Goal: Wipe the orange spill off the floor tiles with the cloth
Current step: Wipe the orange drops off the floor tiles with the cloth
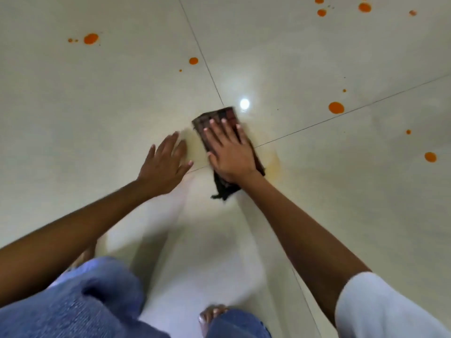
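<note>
A dark checked cloth [218, 118] lies folded on the glossy cream floor tiles [122, 106], where two grout lines cross. My right hand [229, 152] presses flat on it with straight, spread fingers. My left hand [166, 164] rests open on the bare tile just left of the cloth. A faint orange smear [273, 162] shows beside the cloth's right edge. Round orange drops dot the tiles: one at the far left [91, 38], one near the middle [193, 61], several at the right [336, 107] and top right [364, 7].
My knees in blue jeans [97, 301] and a bare foot [210, 315] fill the bottom of the view. A bright lamp reflection [244, 103] shines on the tile just beyond the cloth.
</note>
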